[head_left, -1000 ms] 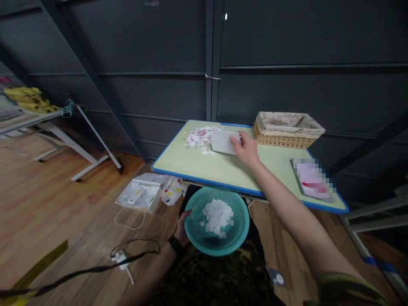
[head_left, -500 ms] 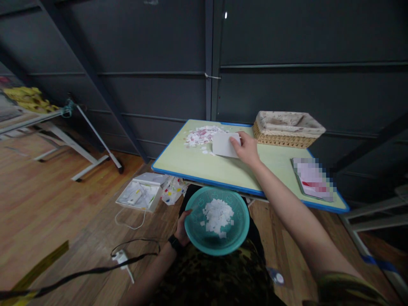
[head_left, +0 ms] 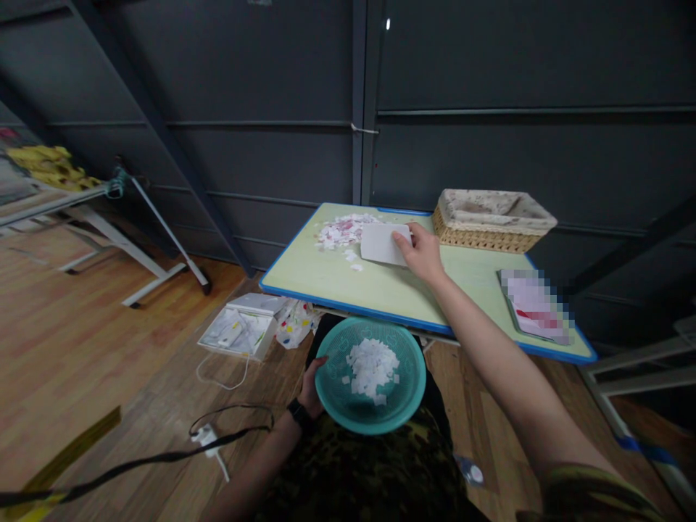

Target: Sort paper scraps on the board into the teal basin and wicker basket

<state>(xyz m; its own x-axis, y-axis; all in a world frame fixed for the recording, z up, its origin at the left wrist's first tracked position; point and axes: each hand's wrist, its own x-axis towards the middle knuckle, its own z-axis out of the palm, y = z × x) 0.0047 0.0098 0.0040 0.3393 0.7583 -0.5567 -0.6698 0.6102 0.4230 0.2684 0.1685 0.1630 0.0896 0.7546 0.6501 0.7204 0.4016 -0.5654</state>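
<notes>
My right hand [head_left: 423, 250] pinches the right end of a white rectangular card [head_left: 380, 243], thumb on top, held at the edge of a heap of small white and pinkish paper pieces [head_left: 342, 230] on a pale green tabletop [head_left: 326, 279]. A few scraps lie loose just below the heap. With my left hand [head_left: 311, 388] I grip the left rim of a teal plastic colander [head_left: 410, 395], which rests on my lap below the table's front edge. Inside the colander sits a mound of small white paper pieces [head_left: 373, 366]. My left fingers are mostly hidden under the rim.
A cloth-lined wicker basket [head_left: 489, 238] stands at the table's back right, with a phone-like flat object [head_left: 536, 308], partly blurred out, in front of it. An open white box [head_left: 239, 330] and a power strip with cords [head_left: 206, 438] lie on the floor at left.
The card has shifted very slightly up and left, and its tilt differs a little. The left hand and the colander stay in place.
</notes>
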